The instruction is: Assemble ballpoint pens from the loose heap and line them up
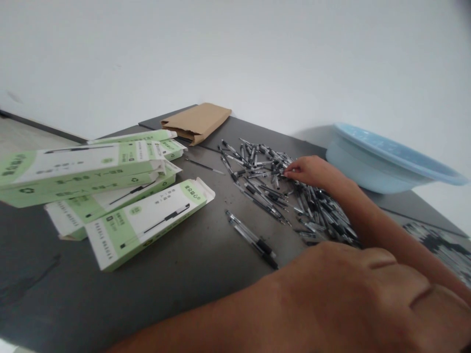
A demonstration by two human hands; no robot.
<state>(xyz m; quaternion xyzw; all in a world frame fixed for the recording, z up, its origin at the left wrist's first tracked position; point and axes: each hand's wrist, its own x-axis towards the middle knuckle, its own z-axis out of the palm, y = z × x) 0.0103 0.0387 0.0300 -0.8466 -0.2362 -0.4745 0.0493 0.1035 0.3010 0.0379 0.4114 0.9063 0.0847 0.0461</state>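
The flat green-and-white cardboard pen boxes on the dark grey counter carry dark print on green panels and white labels, with a drawn pen on each face. The characters are too blurred to read. The box at the far left shows a recycling-arrows sign. Any print on the loose black-and-clear plastic pens is too small to tell.

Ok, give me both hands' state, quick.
Left hand: curled, palm hidden; contents cannot be told.
Right hand: fingertips pinched on a pen in the pile.
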